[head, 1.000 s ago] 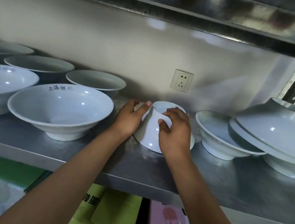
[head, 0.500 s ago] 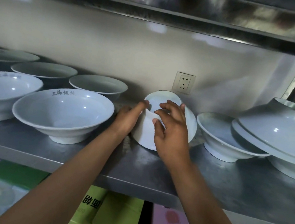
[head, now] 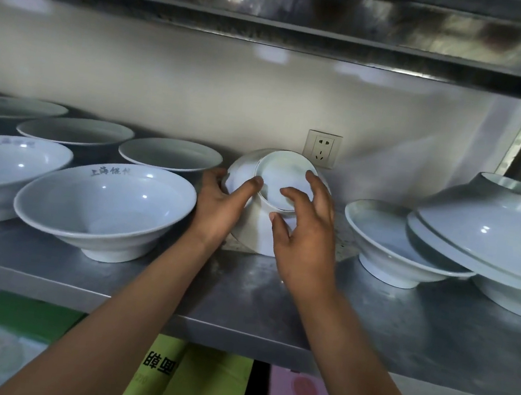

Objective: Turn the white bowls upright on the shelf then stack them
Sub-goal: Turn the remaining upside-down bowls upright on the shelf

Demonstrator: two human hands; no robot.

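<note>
**Tilted bowl held mid-shelf**

Tipped on edge at the middle of the steel shelf (head: 368, 322), foot ring facing the camera: white bowl (head: 282, 180). Clasped by left hand (head: 222, 205), thumb curled over its side; right hand (head: 305, 235) curled round the foot. Upright bowls (head: 103, 207) left, tilted stack (head: 491, 232) right.

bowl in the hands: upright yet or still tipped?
Tipped on its side. The bowl shows its foot ring and base to the camera, resting on its rim on the shelf.
</note>
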